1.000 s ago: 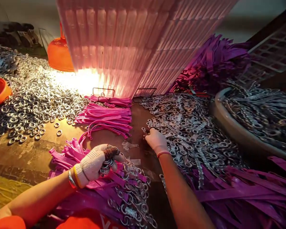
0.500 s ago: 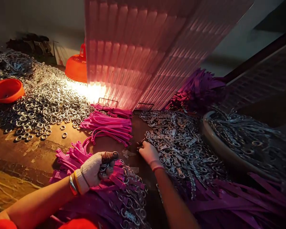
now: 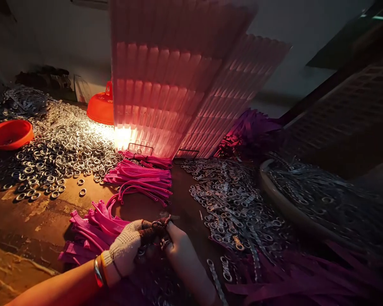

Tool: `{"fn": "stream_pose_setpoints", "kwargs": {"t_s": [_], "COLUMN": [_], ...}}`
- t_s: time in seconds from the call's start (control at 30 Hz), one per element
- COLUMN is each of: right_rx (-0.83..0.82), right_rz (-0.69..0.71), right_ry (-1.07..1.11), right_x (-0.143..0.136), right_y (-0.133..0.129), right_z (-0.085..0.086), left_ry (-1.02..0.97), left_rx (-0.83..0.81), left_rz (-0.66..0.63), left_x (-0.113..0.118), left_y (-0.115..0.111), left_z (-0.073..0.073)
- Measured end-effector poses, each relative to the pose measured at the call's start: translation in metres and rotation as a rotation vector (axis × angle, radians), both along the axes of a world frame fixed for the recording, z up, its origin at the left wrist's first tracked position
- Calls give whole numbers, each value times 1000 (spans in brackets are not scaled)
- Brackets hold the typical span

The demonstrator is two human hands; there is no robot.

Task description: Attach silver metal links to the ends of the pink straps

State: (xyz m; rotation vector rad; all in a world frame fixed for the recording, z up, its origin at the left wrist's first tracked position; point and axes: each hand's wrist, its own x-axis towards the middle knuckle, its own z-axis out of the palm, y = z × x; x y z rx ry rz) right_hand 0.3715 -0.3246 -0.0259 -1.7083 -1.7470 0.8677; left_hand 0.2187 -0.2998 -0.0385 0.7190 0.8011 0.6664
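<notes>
My left hand (image 3: 132,244), in a pale dotted glove with dark fingertips, is closed on metal rings (image 3: 156,224) at the lower middle. Against its fingertips, my right hand (image 3: 180,248) is pinched; what it holds is too dark and small to make out. Pink straps (image 3: 97,225) lie under and left of the gloved hand. Beyond both hands is a stack of pink straps (image 3: 147,176). Linked metal pieces (image 3: 232,204) are heaped to the right of my right hand.
A large pile of metal rings (image 3: 60,148) covers the left, with an orange bowl (image 3: 11,135) and an orange lamp (image 3: 100,108). A tall ribbed translucent panel (image 3: 166,93) stands at the back. A wide basin (image 3: 274,191) and purple straps (image 3: 293,272) are at right.
My right hand has moved left and down from beside the linked metal pieces to meet my left hand's fingertips. The camera view has tilted up slightly.
</notes>
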Motion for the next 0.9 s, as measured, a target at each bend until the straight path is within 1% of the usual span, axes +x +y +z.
{"fn": "stream_pose_setpoints", "kwargs": {"t_s": [0.1,0.17,0.23,0.3,0.33,0.4,0.47,0.5,0.53,0.57,0.6,0.67,0.7,0.77,0.8,0.9], "right_rx": [38,64,79,89,97,149,262,324,371,387,366,246,181,94,69,19], "right_rz": [43,89,137,174,191,201,162,128,89,53,21,-37,-57,-80,-78,-80], "right_ry": [-262,-383,-460,-489,-483,-458,-446,-439,-414,-367,-299,-145,-73,64,148,474], "right_x": [4,6,9,12,13,13,10,7,4,0,-2,-4,-2,5,10,19], "right_y": [-2,-2,-2,-1,-1,-2,-4,-6,-8,-8,-8,-3,2,13,18,28], "right_z": [3,7,12,16,17,16,7,0,-8,-15,-22,-30,-31,-26,-22,-7], "left_ry": [231,344,396,376,331,214,122,93,64,29,-5,-24,-7,50,62,61], "left_rx": [164,261,324,329,273,73,-142,-206,-226,-214,-183,-67,-19,11,18,86], "left_rz": [-21,-73,-162,-230,-240,-227,-197,-170,-136,-109,-84,-75,-96,-150,-163,-175], "left_x": [-8,-14,-18,-20,-19,-17,-13,-10,-8,-5,-3,3,6,13,17,26], "left_y": [4,9,15,19,20,23,27,30,34,40,47,64,72,87,93,100], "left_z": [3,9,15,20,20,19,16,16,18,21,25,36,41,47,48,38]}}
